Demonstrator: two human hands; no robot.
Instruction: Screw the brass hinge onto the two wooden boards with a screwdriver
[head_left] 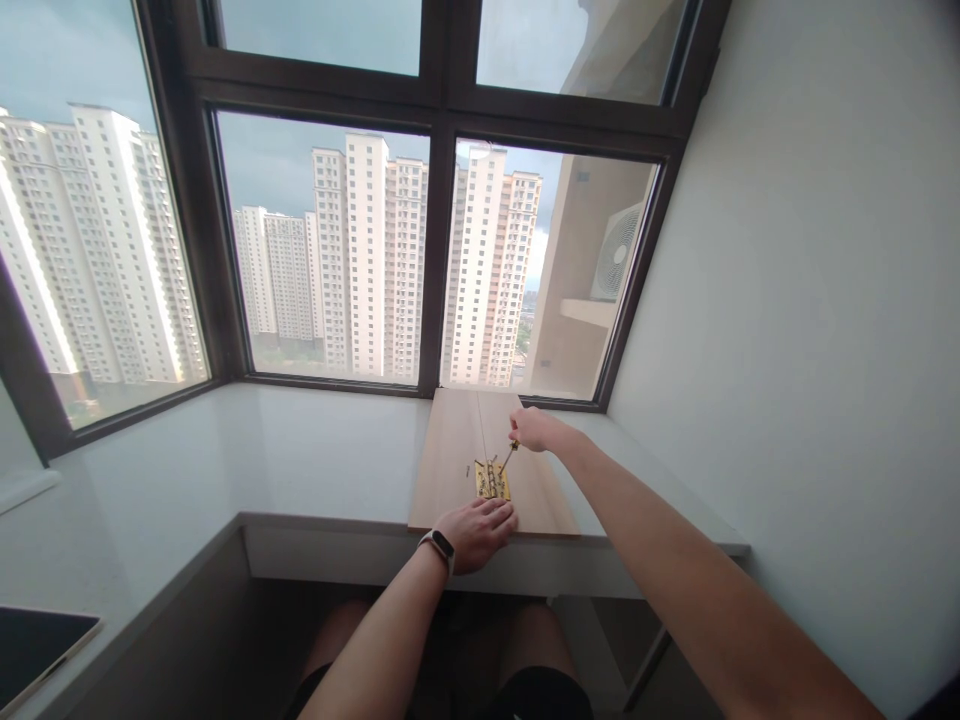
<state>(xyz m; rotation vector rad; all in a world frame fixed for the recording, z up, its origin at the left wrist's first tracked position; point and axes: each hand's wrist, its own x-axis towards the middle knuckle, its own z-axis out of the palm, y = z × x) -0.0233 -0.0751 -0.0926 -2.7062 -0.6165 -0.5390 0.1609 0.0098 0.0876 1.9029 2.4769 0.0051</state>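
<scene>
- Two bare hands in view, both at the wooden board (541, 500) on the white ledge (337, 460) under the window (441, 230).
- Brass hinge (482, 482) lies flat on the board, toward its near end, its two leaves either side of the seam (481, 420).
- Hinge barrel runs along the seam, roughly straight away from the person.
- Right hand (534, 430) closed round the handle of a screwdriver (514, 447); hand itself is apart from the hinge, above and beyond it to the right.
- Key relation: from the right hand, the hinge lies left and back toward the person; shaft slants down that way, tip at the right leaf. Whether the tip sits in a screw: cannot tell, too small.
- Left hand (480, 535) is the nearer one: laid flat, fingers together, fingertips over the hinge's near edge, pressing rather than gripping, by the look of it.
- Small dark bits (467, 471) left of the hinge, maybe screws.
- Wristband (441, 545) on the left wrist.
</scene>
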